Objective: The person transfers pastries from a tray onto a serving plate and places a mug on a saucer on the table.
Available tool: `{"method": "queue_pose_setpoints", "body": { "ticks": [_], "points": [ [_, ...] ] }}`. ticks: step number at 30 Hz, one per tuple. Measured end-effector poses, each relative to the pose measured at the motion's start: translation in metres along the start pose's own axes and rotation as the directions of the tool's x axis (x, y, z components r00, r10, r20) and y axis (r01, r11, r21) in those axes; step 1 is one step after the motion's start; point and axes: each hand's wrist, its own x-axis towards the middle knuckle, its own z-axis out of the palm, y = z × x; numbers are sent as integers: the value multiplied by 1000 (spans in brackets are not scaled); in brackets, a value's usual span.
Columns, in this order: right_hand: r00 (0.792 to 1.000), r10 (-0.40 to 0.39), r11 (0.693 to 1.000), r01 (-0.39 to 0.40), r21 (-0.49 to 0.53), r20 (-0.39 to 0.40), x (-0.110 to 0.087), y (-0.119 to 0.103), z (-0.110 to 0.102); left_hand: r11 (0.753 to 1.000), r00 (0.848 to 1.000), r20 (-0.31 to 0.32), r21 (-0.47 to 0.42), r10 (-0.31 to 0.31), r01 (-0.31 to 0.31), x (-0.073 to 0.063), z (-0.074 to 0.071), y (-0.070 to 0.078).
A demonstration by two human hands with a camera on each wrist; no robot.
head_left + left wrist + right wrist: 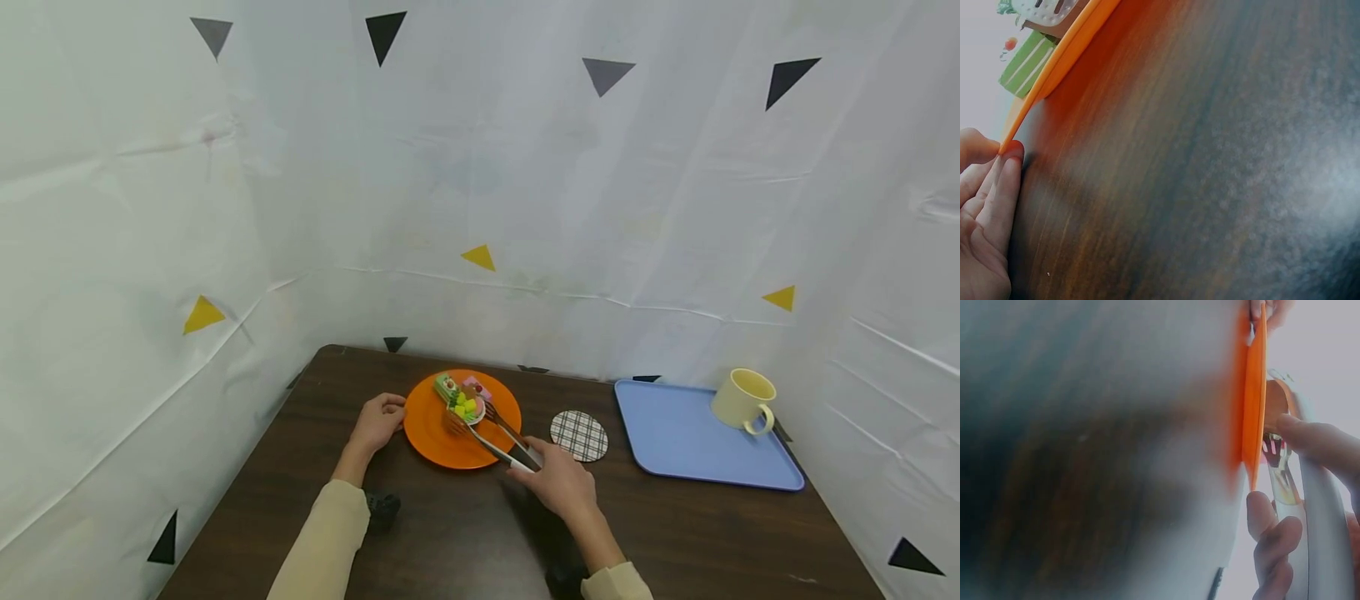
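Note:
On the dark table sits an orange plate (427, 435), its rim pinched between thumb and fingers of my left hand (377, 423) at the left side. My right hand (562, 482) grips metal tongs (491, 448) with pale handles, thumb on one arm and fingers on the other in the right wrist view. The tong heads stand apart over the plate, around a cup-like piece with yellow bits (465, 406). Behind it lie a green cake-like block (446, 387) and a pink piece (477, 387). The heads partly hide the cup-like piece.
A round checkered coaster (579, 435) lies right of the plate. Farther right is a blue tray (675, 450) with a yellow mug (737, 402) at its far right corner. White sheeting (525, 183) with triangles surrounds the table's back and sides.

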Motion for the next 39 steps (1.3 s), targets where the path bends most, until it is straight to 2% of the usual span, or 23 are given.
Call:
{"method": "queue_pose_setpoints", "body": {
  "ticks": [13,20,31,39],
  "points": [
    [999,42,999,-43,14,24,-10,14,-7,1000,1000,-11,22,-13,13,4,2,-1],
    [999,39,999,-39,5,22,-22,22,-14,999,1000,-8,28,-23,23,5,1,-3],
    [998,54,997,-54,48,15,-32,31,-22,999,999,-17,29,-33,33,7,0,-2],
    [994,109,988,-109,114,10,-42,45,-30,999,999,-14,37,-34,34,6,1,-2]
  ]
}}
